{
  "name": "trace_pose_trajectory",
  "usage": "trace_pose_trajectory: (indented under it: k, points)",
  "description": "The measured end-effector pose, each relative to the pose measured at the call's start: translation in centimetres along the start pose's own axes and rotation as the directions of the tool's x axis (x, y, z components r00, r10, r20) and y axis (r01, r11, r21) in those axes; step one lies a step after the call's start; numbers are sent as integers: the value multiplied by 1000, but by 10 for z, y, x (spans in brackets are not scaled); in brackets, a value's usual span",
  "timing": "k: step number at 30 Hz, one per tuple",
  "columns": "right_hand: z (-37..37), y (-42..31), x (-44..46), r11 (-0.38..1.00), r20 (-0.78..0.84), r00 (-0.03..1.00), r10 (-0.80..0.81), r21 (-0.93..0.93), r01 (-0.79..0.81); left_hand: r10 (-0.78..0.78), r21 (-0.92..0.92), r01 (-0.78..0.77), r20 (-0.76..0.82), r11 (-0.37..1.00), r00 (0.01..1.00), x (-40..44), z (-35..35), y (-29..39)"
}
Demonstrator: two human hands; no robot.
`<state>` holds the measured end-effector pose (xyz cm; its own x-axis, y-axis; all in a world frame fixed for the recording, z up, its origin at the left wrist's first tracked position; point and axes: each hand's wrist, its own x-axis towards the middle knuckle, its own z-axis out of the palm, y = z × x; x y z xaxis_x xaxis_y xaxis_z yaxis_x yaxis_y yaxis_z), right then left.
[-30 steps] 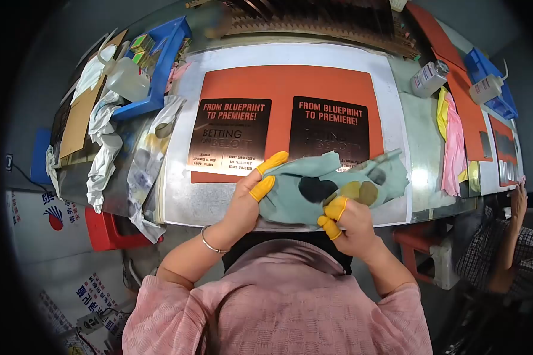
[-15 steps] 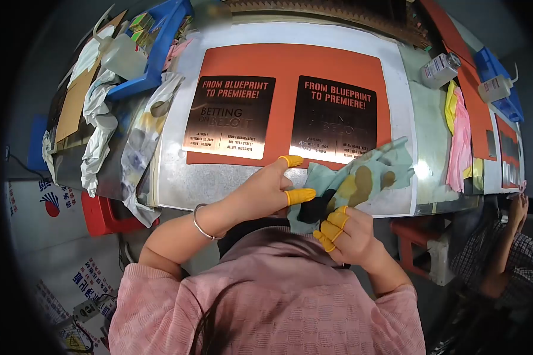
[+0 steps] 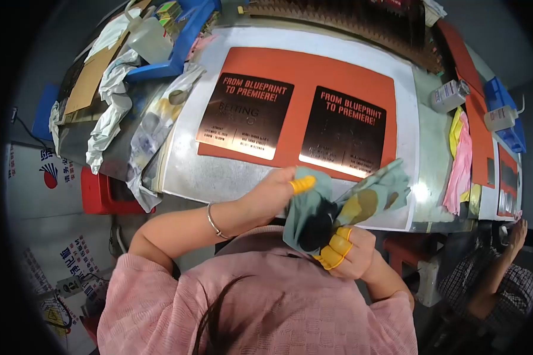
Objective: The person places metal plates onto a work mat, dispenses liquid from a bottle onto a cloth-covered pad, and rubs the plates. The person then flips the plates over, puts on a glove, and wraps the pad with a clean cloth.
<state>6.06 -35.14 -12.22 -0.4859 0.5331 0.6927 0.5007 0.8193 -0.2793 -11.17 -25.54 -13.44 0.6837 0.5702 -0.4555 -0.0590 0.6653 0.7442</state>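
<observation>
A stained green cloth (image 3: 370, 198) with a black patch is bunched between my two hands, in front of my chest. My left hand (image 3: 273, 190), with yellow finger cots, pinches its upper left part. My right hand (image 3: 350, 253), fingers curled and also in yellow cots, grips its lower right side. Just beyond the cloth lie two dark metal plates with printed lettering, the left plate (image 3: 246, 115) and the right plate (image 3: 344, 131). Both rest on an orange sheet (image 3: 305, 62) over a white-edged board (image 3: 180, 171). Neither hand touches the plates.
At left are a blue tray (image 3: 160, 72), a white squeeze bottle (image 3: 151, 40) and crumpled white cloths (image 3: 109, 112). Along the back runs a brown serrated rack (image 3: 349, 26). A white container (image 3: 450, 96) and pink cloth (image 3: 458, 165) lie right, near another person's hand (image 3: 518, 236).
My left hand has drawn in to the cloth and now pinches it, bunching it more. The camera's view has shifted, so the plates appear further right.
</observation>
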Motion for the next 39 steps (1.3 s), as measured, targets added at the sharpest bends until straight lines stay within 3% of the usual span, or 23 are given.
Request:
trace_pose_trajectory:
  k: [3,4,5,7,11,15,17,19,20,21,23,27,29,31,32,33,35,36,37,38,39]
  points:
    - [1,-3,-6,996,-10,997,82,-40,-82,261,-263,-304,-186,916,947,2,-11,7]
    - [3,-4,-7,992,-24,994,109,-66,-111,343,-288,-367,-130,885,930,2,-21,4]
    - [5,-5,-8,992,-35,994,102,-73,-104,351,-277,-372,-124,886,928,3,-22,2]
    - [10,-4,-9,992,-31,993,117,-53,-118,329,-463,-411,-251,785,910,2,-20,2]
    - [18,-3,-9,990,-20,992,124,-68,-125,266,-557,-328,-192,763,945,-2,-24,7]
    - [23,-1,-5,990,-6,991,134,-45,-134,237,-541,-270,-132,797,963,-5,-31,18]
    - [24,-1,-4,990,-19,991,131,-44,-132,180,-549,-255,-188,796,966,-10,-30,25]
    - [24,0,-3,990,-26,992,124,-65,-126,237,-538,-300,-184,788,954,-12,-30,30]
    - [24,0,-2,989,-13,991,131,-65,-131,319,-649,-260,-28,715,947,-8,-44,22]
    - [25,0,-1,988,-18,990,138,-69,-139,313,-646,-252,-21,721,949,-8,-43,24]
    - [26,1,1,991,-17,992,122,-54,-123,239,-565,-265,-122,781,963,-7,-38,28]
    - [29,5,4,981,-73,978,193,43,-191,187,-565,-275,-210,777,960,-2,-41,30]
    - [30,6,3,975,-44,976,213,75,-209,225,-566,-259,-131,782,965,0,-48,27]
    - [34,8,3,865,-18,906,422,309,-396,193,-508,-259,-179,822,965,3,-48,29]
    - [32,7,4,750,28,842,539,440,-495,259,-417,-290,-132,861,957,-1,-47,31]
    - [27,7,7,749,34,842,539,439,-497,259,-422,-291,-134,858,957,-1,-48,30]
    - [18,9,11,667,115,791,601,472,-576,433,-47,-499,-431,865,792,0,-57,26]
    - [21,9,11,770,41,847,530,395,-501,411,-142,-498,-400,855,819,-2,-62,31]
    - [24,8,9,768,45,845,532,394,-505,408,-146,-497,-402,856,820,-6,-61,31]
    - [28,5,7,856,20,895,446,284,-433,518,181,-487,-368,854,772,-13,-58,31]
    - [30,4,5,921,9,935,355,169,-351,610,486,-433,-298,759,734,-19,-54,32]
